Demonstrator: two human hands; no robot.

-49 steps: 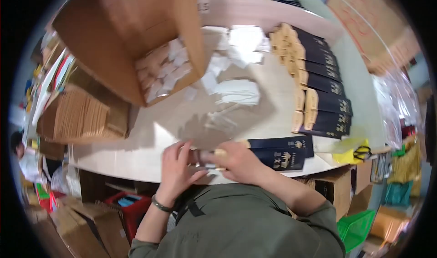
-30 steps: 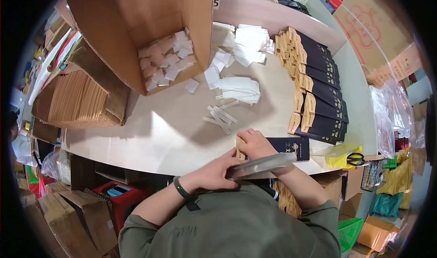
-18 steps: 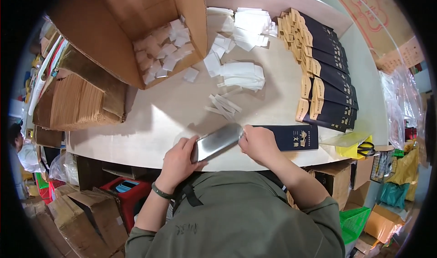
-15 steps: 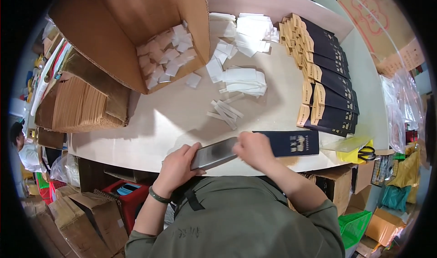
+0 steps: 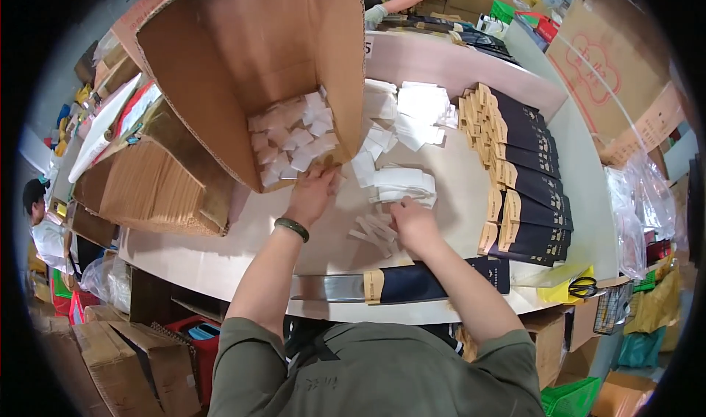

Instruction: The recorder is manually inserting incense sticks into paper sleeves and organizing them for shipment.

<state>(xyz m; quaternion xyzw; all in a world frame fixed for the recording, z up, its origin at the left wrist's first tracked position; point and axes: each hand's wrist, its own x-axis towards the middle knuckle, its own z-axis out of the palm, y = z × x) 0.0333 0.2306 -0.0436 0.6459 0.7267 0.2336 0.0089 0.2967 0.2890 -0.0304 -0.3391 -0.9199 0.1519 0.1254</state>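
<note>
My left hand reaches to the front lip of a big cardboard box, its fingers stretched out over the lip. Inside lie many small white paper squares. My right hand has its fingers curled together at the near edge of a stack of white paper sleeves, beside some narrow white strips; what they pinch is hidden. Along the table's front edge lies a dark sleeve with a tan band. A flat, shiny grey metal piece sticks out of its left end. Another dark sleeve shows behind my right forearm.
Rows of dark sleeves with tan ends fill the table's right side. Scissors lie at the right front corner. A stack of brown cardboard stands left. Beyond the partition a co-worker's gloved hand shows.
The metal piece has left my hands and now lies in a dark sleeve at the table edge. Both hands have moved forward, the left to the box, the right to the white papers.
</note>
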